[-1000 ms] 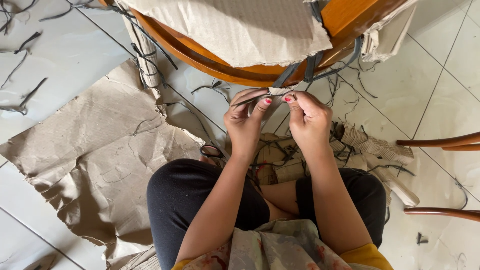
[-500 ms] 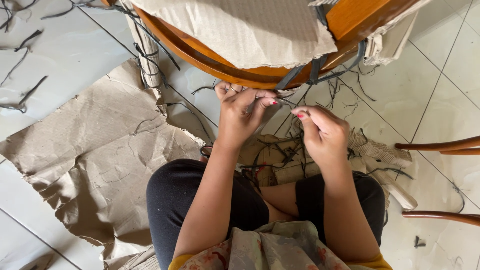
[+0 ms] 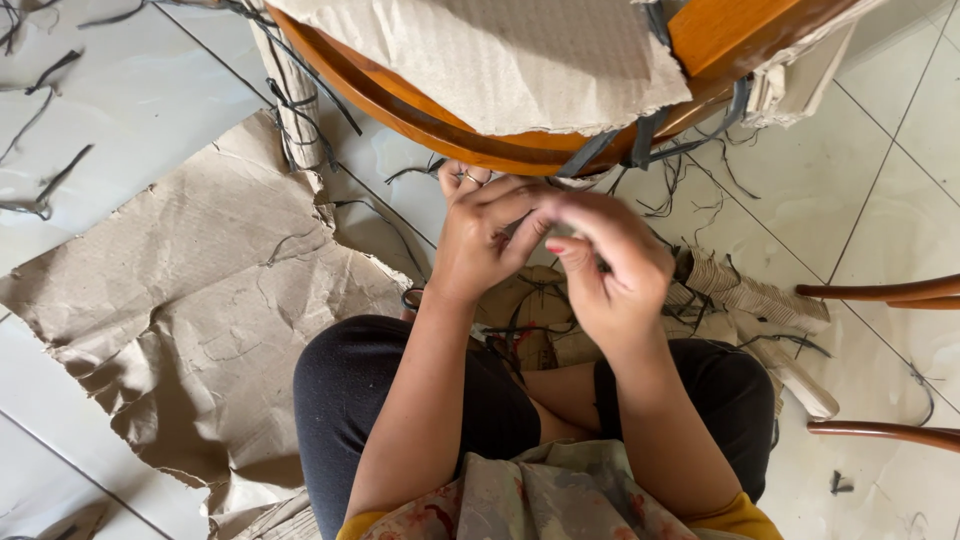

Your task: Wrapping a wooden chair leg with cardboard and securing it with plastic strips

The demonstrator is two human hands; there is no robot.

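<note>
- Left hand (image 3: 490, 235) and right hand (image 3: 610, 265) meet just below the wooden chair rim (image 3: 420, 120) — fingers pinched on a dark strap (image 3: 590, 155).
- Torn brown paper (image 3: 200, 300) covers the tiles to the left; another chair's legs (image 3: 880, 292) edge the right.

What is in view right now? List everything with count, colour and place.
chair: one, orange-brown wood, top centre
paper wrapping: one sheet, beige, over the chair
paper sheet: one, brown, crumpled, on the floor at left
dark straps: several, grey-black, on the chair rim; cut bits across the floor
chair legs: two, brown, right edge
floor tiles: pale, glossy
left hand: at the chair rim
right hand: touching the left, pinching a dark strip
</note>
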